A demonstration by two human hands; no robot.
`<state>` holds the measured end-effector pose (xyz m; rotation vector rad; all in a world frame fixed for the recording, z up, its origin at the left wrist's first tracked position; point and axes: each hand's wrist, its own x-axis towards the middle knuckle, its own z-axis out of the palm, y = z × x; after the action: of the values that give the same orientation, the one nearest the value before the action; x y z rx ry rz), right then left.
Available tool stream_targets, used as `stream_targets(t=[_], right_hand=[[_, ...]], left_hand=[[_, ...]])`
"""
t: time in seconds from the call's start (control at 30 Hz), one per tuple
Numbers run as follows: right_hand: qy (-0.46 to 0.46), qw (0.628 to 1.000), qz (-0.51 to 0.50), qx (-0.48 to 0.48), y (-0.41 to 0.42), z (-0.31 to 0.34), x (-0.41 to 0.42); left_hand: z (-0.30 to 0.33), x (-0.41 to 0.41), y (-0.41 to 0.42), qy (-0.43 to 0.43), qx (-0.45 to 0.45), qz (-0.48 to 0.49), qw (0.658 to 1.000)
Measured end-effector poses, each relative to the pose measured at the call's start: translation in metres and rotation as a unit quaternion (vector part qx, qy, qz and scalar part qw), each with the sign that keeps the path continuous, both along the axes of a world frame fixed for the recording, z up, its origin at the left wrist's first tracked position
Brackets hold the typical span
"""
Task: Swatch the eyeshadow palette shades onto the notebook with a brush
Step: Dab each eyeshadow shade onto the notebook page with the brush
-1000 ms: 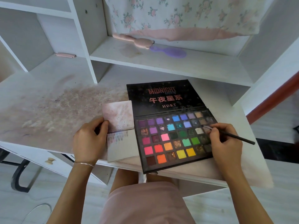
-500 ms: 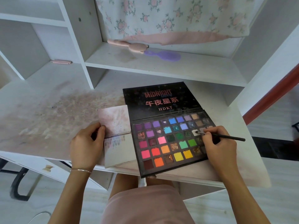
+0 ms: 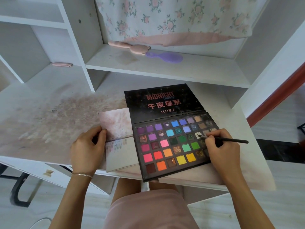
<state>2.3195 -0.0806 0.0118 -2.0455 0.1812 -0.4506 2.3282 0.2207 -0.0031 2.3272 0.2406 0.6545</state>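
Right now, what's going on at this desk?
A person sits at a white desk with an open eyeshadow palette. The right hand holds a thin black brush, its tip dipped in the white shade. The left hand steadies a small open notebook, which already carries a row of faint swatches.

The open palette [image 3: 171, 142] lies on the bench [image 3: 49, 123] at its front edge, lid toward the rear. The notebook [image 3: 119, 139] lies touching the palette's left side. Two hairbrushes [image 3: 148, 52] lie on the shelf [image 3: 165, 70] behind the palette.
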Motion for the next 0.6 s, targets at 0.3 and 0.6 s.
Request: stream_targets(t=[0.3,0.6], right_hand=[[0.009,1.000,-0.002,0.002,-0.0002,0.0010,-0.0001],[-0.016,0.999,0.019,0.030,0.0055,0.0048,-0.0044]], left_hand=[[0.0008,-0.0005,-0.0010,0.001,0.006,0.008,1.000],[0.0016,-0.0007,-0.0013,0.006,-0.004,0.007,1.000]])
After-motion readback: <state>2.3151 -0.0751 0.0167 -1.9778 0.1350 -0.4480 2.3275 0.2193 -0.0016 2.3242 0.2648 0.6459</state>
